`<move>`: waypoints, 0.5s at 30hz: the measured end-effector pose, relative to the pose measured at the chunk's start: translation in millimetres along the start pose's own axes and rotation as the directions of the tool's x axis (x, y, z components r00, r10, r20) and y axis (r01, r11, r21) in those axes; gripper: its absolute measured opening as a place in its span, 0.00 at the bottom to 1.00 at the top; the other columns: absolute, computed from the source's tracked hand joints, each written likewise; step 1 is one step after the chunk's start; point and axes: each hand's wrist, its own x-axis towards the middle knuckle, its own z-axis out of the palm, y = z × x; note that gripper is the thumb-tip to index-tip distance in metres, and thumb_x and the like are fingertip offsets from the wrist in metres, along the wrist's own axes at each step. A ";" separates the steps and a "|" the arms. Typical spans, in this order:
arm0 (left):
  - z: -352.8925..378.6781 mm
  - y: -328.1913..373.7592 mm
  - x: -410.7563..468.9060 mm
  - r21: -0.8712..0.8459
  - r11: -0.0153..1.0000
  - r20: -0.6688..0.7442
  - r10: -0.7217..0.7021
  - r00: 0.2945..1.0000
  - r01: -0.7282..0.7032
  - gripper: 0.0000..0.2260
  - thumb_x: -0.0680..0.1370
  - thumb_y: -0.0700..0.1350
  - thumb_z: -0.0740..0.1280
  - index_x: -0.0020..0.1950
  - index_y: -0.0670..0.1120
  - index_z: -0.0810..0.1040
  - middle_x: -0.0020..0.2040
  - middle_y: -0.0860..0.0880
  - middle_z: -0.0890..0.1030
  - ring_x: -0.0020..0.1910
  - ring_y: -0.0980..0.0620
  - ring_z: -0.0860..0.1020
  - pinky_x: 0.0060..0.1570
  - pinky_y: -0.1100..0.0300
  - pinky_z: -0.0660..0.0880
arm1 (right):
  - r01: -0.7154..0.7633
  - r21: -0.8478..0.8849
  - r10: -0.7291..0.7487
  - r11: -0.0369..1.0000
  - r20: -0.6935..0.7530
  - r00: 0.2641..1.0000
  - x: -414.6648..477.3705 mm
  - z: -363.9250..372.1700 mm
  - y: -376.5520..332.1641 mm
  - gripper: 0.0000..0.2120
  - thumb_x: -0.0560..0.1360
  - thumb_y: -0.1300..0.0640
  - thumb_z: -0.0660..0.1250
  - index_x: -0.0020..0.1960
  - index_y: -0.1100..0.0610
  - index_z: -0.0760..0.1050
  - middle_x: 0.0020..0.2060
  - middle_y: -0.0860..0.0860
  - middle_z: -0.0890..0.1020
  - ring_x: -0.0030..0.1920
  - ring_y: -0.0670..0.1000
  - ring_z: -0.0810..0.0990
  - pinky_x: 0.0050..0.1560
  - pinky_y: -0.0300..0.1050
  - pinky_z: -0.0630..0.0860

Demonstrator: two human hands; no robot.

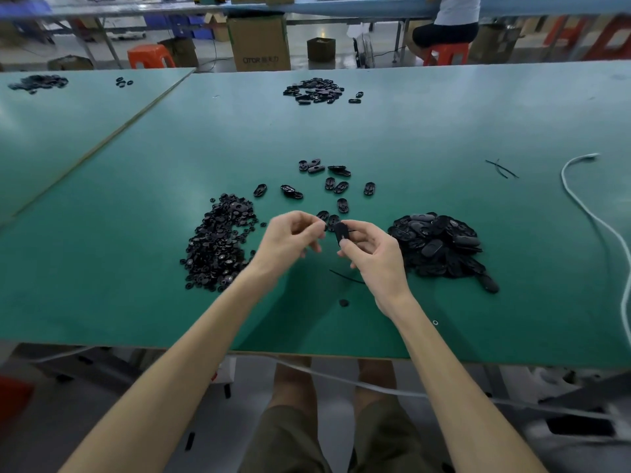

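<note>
Fingers [344,244] of right hand [375,259] pinch oval piece [340,231].

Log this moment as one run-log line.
right hand pinches black oval plastic piece | left hand fingers curled beside it, contents unclear | above green table

I read this as a factory assembly floor. A long green workbench [444,131] has a second bench [68,131] butted against it at left, and heaps of small black plastic parts [218,244] lie sorted on it. Far side: cardboard boxes [259,42], orange stools [150,56], another worker [450,18] seated at a further bench [341,6].
</note>
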 end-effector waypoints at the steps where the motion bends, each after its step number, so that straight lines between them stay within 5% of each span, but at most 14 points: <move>1: 8.7 -2.6 -1.9 -0.056 0.998 -0.014 -0.009 1.000 0.008 0.02 0.82 0.40 0.69 0.51 0.42 0.81 0.41 0.49 0.85 0.34 0.56 0.81 0.32 0.65 0.73 | 0.002 -0.001 -0.002 1.000 -0.005 1.000 0.0 -0.2 0.3 0.13 0.79 0.65 0.71 0.62 0.55 0.83 0.47 0.53 0.87 0.41 0.49 0.87 0.36 0.39 0.76; 6: 34.2 -14.4 -11.5 -0.166 0.986 -0.137 0.008 0.991 -0.031 0.04 0.82 0.41 0.69 0.52 0.41 0.82 0.42 0.47 0.86 0.38 0.55 0.82 0.34 0.64 0.75 | 0.014 0.012 -0.014 1.000 -0.028 1.000 -1.1 -0.2 -0.8 0.13 0.78 0.65 0.72 0.55 0.48 0.82 0.44 0.47 0.87 0.41 0.47 0.87 0.36 0.39 0.77; 15: 32.5 -21.1 -16.8 -0.280 0.956 -0.161 0.039 0.986 -0.084 0.04 0.78 0.39 0.74 0.51 0.43 0.80 0.44 0.48 0.86 0.41 0.51 0.85 0.36 0.65 0.75 | 0.010 0.043 -0.009 0.999 -0.021 1.000 -1.2 -1.8 -0.8 0.11 0.78 0.65 0.73 0.55 0.51 0.82 0.47 0.51 0.88 0.44 0.50 0.88 0.38 0.39 0.79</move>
